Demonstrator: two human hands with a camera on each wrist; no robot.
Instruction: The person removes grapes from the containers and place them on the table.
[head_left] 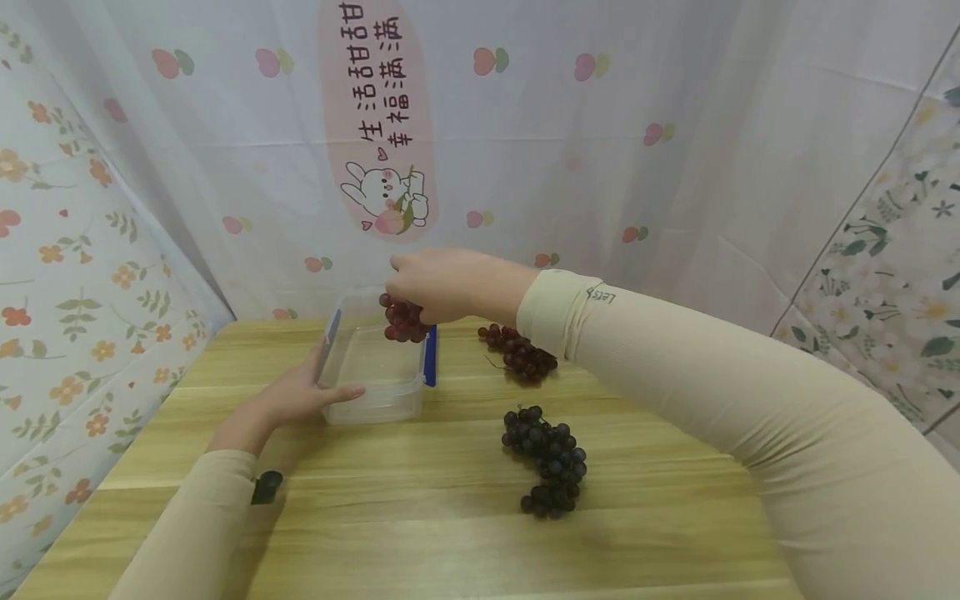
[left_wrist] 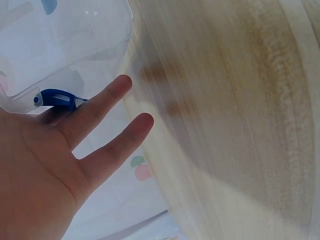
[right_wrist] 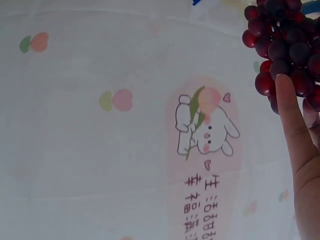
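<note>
A clear plastic container [head_left: 375,412] with blue side clips stands toward the back left of the table. My left hand [head_left: 300,392] lies against its left side, the thumb straight along the near edge. In the left wrist view, two straight fingers of that hand [left_wrist: 65,145] spread beside a blue clip [left_wrist: 57,98]; its other fingers are partly hidden. Above the container, my right hand [head_left: 450,283] holds a bunch of red grapes [head_left: 405,321]. The right wrist view has one finger extended along these red grapes [right_wrist: 290,50], with the rest of the grip mostly out of frame.
Another bunch of red grapes [head_left: 525,358] lies right of the container, partly beneath my right forearm. Nearer lies a bunch of black grapes [head_left: 551,458] on the wooden table [head_left: 405,517]. A printed curtain [head_left: 487,167] hangs behind. A small dark object [head_left: 267,487] shows beside my left cuff.
</note>
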